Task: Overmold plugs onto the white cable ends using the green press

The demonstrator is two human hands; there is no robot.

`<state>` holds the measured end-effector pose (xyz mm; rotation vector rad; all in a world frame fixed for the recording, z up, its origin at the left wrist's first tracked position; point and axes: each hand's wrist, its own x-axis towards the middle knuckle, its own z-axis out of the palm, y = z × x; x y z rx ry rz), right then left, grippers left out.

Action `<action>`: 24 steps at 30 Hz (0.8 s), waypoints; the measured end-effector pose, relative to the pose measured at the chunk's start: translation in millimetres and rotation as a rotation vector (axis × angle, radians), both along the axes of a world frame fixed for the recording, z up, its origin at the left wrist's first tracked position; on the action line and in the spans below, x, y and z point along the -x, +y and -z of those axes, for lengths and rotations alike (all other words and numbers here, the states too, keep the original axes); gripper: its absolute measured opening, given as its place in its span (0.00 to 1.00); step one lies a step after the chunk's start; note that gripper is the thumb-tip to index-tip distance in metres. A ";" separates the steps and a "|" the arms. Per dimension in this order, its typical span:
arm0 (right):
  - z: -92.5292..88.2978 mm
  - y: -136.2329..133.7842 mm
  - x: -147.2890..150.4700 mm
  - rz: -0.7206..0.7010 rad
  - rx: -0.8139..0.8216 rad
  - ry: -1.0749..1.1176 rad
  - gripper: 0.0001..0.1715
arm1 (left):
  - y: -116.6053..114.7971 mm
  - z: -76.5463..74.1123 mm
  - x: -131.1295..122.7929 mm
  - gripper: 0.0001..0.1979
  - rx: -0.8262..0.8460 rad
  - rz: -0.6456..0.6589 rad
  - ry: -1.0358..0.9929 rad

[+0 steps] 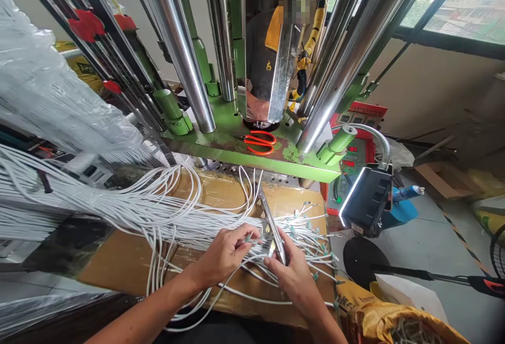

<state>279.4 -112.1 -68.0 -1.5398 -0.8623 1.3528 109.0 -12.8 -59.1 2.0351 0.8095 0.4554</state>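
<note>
My left hand (225, 256) is closed in a pinch on a white cable end that carries a small green tip (248, 238). My right hand (294, 273) grips the near end of a narrow metal bar (271, 223), which slants away from me toward the machine. Small brass-coloured pieces (272, 246) show along the left side of the bar. Beneath both hands spreads a thick bundle of white cables (177, 228), with several green-tipped ends (305, 223) fanned out to the right. The cables lie on a brown board (114, 257).
Ahead stands a green press plate (224, 118) with steel columns (179, 49) and orange-handled scissors (260, 142) on it. A lamp (365, 199) and red control panel (353, 154) are at right. A yellow sack (379, 312) sits near right. Plastic-wrapped material (59, 81) rises at left.
</note>
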 end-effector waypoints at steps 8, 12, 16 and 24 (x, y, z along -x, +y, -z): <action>-1.4 1.9 -0.2 0.018 0.012 0.033 0.40 | 11.7 19.9 -3.8 0.13 -0.166 0.215 -0.059; 0.7 1.6 -0.4 0.025 0.015 0.044 0.41 | 12.2 22.1 -5.8 0.13 -0.218 0.219 -0.093; 0.8 0.7 0.1 0.017 0.023 0.064 0.41 | 10.2 28.2 -3.4 0.14 -0.267 0.213 -0.114; 2.1 -0.2 -0.2 0.002 -0.044 0.016 0.39 | 11.3 34.6 -5.8 0.14 -0.300 0.184 -0.133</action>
